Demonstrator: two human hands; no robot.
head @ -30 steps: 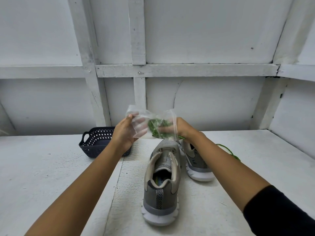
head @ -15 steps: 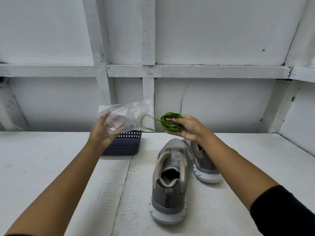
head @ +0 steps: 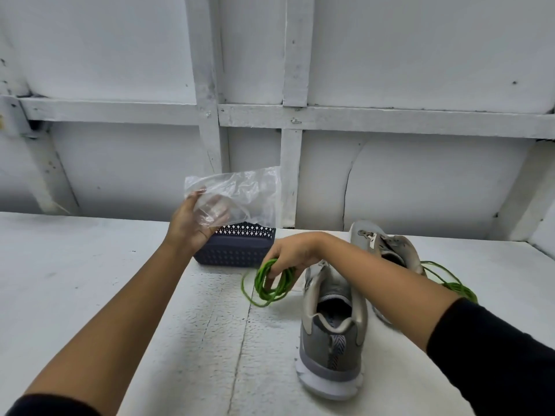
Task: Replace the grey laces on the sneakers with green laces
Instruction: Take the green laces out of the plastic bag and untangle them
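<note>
Holding the coiled green lace (head: 271, 283) low over the worktop (head: 90, 280) beside the near sneaker (head: 332, 334), the right hand (head: 288, 253) pinches it shut. It looks light and floppy, so pinch the whole bundle. The left hand (head: 192, 226) grips an empty plastic bag (head: 240, 192).

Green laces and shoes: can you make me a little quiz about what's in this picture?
1. True or false: the left hand holds a clear plastic bag.
2. What does the right hand hold?
A. a coil of green lace
B. a grey sneaker
C. the dark basket
3. Fill in: a second green lace lies on the table beside the far ______.

Key
1. True. The bag is lifted above the basket.
2. A. The fingers pinch the coil just left of the near sneaker.
3. sneaker.
</note>
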